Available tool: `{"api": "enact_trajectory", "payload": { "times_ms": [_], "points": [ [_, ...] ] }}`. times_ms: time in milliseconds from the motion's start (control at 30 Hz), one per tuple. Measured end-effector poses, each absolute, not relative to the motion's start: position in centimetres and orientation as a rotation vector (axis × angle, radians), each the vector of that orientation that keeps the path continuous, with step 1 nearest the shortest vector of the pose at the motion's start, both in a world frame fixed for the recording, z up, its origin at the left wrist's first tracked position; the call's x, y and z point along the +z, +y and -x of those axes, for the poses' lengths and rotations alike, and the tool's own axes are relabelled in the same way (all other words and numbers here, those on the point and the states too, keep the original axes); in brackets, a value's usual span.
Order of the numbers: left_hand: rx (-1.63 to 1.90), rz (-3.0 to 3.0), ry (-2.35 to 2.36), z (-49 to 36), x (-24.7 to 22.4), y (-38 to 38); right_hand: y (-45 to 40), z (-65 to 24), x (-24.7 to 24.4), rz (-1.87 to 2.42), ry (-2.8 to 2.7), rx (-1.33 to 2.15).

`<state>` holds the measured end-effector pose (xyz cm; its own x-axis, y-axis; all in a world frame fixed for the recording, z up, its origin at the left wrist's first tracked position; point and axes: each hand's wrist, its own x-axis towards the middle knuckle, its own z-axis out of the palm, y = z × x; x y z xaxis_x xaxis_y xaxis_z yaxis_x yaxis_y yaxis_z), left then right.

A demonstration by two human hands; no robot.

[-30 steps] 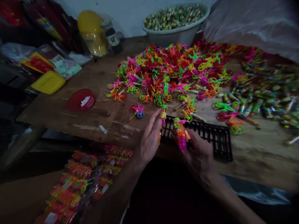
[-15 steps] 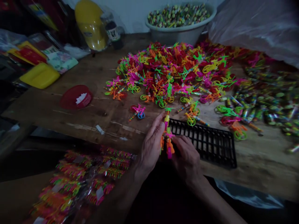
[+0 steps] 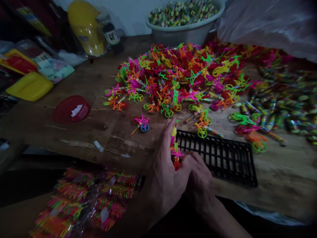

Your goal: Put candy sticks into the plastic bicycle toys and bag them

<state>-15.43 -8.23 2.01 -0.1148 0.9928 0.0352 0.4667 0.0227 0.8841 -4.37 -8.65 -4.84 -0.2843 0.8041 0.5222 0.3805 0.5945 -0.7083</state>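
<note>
My left hand [image 3: 166, 170] is closed along a row of small plastic toy bicycles [image 3: 174, 142], its fingers stretched up the far side. Its thumb now lies across the near end, close to my right hand. My right hand [image 3: 200, 175] is curled against the near right side of the row, with its fingertips partly hidden behind the left thumb. Yellow, pink, green and red parts show between the hands. Right beside them lies a black slotted plastic rack [image 3: 218, 155] on the wooden table [image 3: 116, 145].
A big heap of coloured toy bicycles [image 3: 173, 76] covers the table's middle. Candy-filled tubes [image 3: 292, 102] lie at the right. Behind stands a grey basin [image 3: 183, 33] of tubes. A red basket [image 3: 70, 109] sits left; bagged toy bicycles [image 3: 66, 201] lie below the table edge.
My left hand has turned and its thumb has come over the near end of the row, meeting my right hand. The row is more covered. The view has shifted slightly.
</note>
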Motion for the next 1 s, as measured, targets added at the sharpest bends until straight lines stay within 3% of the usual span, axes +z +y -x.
{"api": "enact_trajectory", "payload": {
  "times_ms": [400, 633, 1000],
  "points": [
    [1.051, -1.573, 1.523, 16.2, 1.8, -7.7, -8.5, 4.3, -3.9, 1.024, -1.990, 0.644],
    [1.073, -1.574, 1.558, 15.6, 1.8, -7.7, -4.9, -1.5, -2.2, 1.449, -1.926, 0.153],
    [0.992, -1.688, 1.721, 15.2, 2.9, -5.6, -0.7, -3.6, -4.1, 1.558, -2.135, 0.067]
  ]
}}
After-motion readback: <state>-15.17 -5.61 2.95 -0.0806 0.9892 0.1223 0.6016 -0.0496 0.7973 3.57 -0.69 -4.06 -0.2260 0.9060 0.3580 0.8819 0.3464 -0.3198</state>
